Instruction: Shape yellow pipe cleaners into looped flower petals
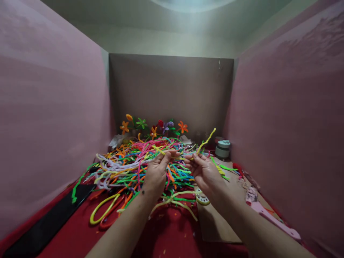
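1. Left hand (158, 169): fingers nearly together, pinching a yellow pipe cleaner (206, 142).
2. Right hand (205, 173): fingers pinch it too, its tip rising toward one o'clock; probably one length, though the middle blurs.
3. Pipe-cleaner pile (126, 163) lies below, spreading toward nine.
4. Pink walls (53, 107) stand well apart at nine and three; red worktop (172, 238) shows at six.

No readable text, labels, brands, numbers or signs.
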Demonstrator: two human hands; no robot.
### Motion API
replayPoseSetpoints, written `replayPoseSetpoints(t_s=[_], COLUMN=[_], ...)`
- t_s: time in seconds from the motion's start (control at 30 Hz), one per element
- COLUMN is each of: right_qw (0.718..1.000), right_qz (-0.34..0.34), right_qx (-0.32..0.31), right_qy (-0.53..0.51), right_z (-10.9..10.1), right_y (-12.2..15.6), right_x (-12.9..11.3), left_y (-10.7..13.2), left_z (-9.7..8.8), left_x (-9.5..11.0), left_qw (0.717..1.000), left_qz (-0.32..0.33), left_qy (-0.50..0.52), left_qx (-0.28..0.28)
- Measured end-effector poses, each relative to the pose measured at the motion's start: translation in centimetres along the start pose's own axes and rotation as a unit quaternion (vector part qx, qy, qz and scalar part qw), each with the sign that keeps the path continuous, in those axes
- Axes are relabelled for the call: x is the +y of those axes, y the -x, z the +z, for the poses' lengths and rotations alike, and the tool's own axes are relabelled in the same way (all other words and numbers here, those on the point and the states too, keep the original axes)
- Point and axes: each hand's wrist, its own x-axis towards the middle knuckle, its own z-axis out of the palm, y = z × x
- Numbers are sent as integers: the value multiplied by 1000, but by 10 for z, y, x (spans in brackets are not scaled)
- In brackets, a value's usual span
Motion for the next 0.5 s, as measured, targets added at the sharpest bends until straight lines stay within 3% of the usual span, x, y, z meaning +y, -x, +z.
replayPoseSetpoints(t_s=[0.07,0.13,0.3,0.5], right_qw=[998,992,978,978], right_qz=[42,84,120,106], right_qx=[23,50,92,32], right_qy=[-32,-77,-144,-177], right_z=[-4,-8,-26,-39], right_y=[4,4,-5,-6], right_x=[6,5,-17,-26], left_y=[4,8,19,17], left_z=[2,2,0,-3], left_x=[-1,-2,-3,-6], left_qw=[994,982,979,963], left_qz=[-24,-56,-92,-96], left_qy=[106,177,182,250], left_qx=[28,22,-6,25])
